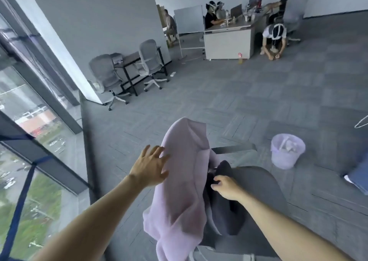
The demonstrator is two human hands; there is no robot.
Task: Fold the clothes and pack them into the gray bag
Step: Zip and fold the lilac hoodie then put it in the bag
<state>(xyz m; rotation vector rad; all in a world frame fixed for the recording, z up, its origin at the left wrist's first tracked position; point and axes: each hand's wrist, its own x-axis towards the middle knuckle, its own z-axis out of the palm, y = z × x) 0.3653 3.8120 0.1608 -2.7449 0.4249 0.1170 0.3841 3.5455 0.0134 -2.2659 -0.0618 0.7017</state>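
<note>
The left hand point(151, 167) rests flat, fingers spread, on the lilac cloth point(179, 191) hanging over the gray chair point(258, 181). The right hand point(227, 187) pinches a dark cloth point(229, 217) (bag or garment, I cannot tell). Wide carpet point(239, 105) lies ahead, with a lilac bin point(286, 151) to the right.

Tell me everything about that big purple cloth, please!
The purple cloth is a pale lilac garment of soft, fuzzy-looking fabric, unfolded and crumpled. It stands up in a hump and hangs down in loose folds over the gray chair. The left hand rests spread fingers on its upper left side; a dark cloth lies against its right edge.
</note>
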